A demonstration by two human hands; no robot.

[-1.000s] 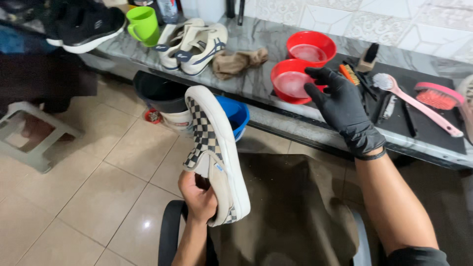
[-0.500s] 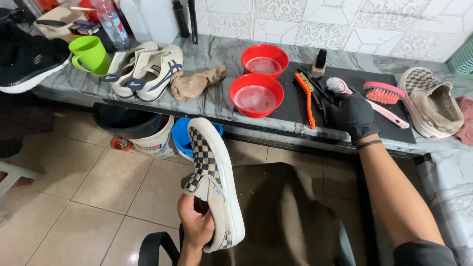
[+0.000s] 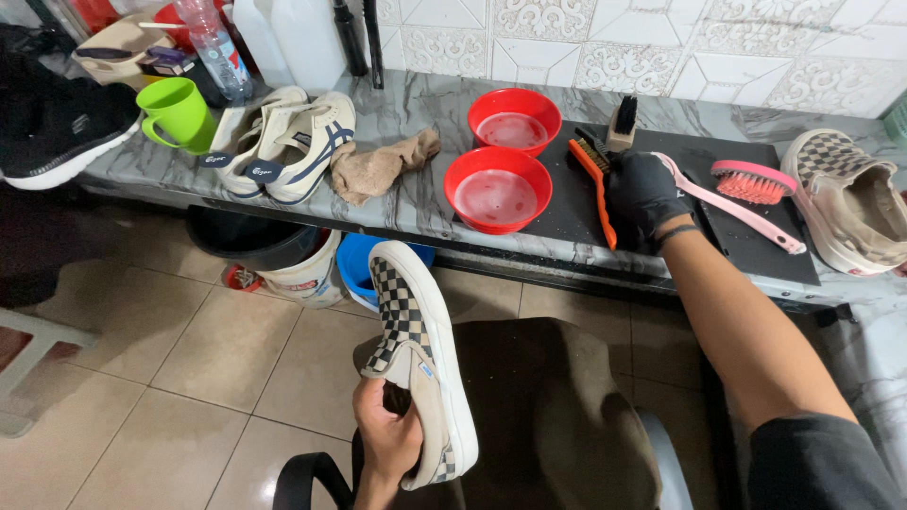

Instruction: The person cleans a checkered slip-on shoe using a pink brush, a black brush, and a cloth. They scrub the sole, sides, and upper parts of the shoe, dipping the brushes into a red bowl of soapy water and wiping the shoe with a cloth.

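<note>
My left hand (image 3: pixel 387 439) holds a cream slip-on shoe (image 3: pixel 420 359) with a black-and-white checkered top by its heel opening, toe pointing up, low in front of the counter. My right hand (image 3: pixel 644 192), in a black glove, lies with curled fingers on the black mat (image 3: pixel 699 255). It sits between an orange-handled brush (image 3: pixel 597 189) and a long pink-handled brush (image 3: pixel 732 203), whose head end it covers. What the fingers grip is hidden. The matching checkered shoe (image 3: pixel 855 203) lies at the counter's right end.
Two red bowls (image 3: pixel 498 184) (image 3: pixel 514 118) of water, a brown rag (image 3: pixel 378 168), a pair of white sneakers (image 3: pixel 283 142), a green mug (image 3: pixel 178 113) and a pink scrub brush (image 3: pixel 754 179) sit on the marble counter (image 3: pixel 425 212). Buckets (image 3: pixel 293 264) stand beneath it. A dark chair (image 3: pixel 557 416) is below me.
My gloved right hand has moved from over the red bowls to the right and down onto the brushes on the mat, its fingers curling. The left hand keeps holding the shoe.
</note>
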